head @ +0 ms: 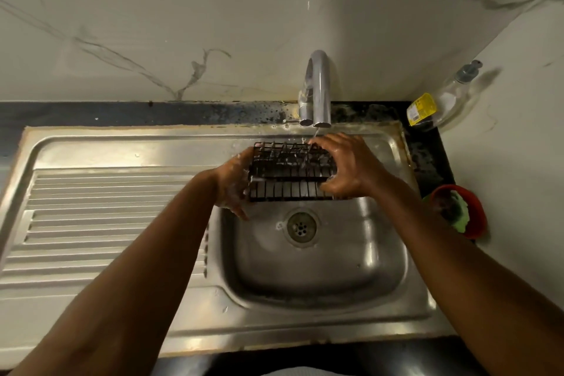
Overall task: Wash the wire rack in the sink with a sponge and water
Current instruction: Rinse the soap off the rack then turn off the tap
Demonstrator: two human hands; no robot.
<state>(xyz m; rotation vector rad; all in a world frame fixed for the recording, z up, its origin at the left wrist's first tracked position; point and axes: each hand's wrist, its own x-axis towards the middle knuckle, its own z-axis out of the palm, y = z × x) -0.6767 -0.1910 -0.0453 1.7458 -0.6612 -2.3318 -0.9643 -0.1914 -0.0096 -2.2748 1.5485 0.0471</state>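
i'm holding the rack (290,171) over the sink (320,268), under the thin stream from the tap (319,85). my right hand (345,165) is gripping the right end, fingers (323,143) curling over the far edge, thumb on the near bar. my left hand (233,183), soapy, is clasping the left end. it's looking light and stiff, but the wet, sudsy wires are probably slipping easily, so i'm judging the outer frame bars the safest hold, not the thin upright prongs, which could be bending or poking me.
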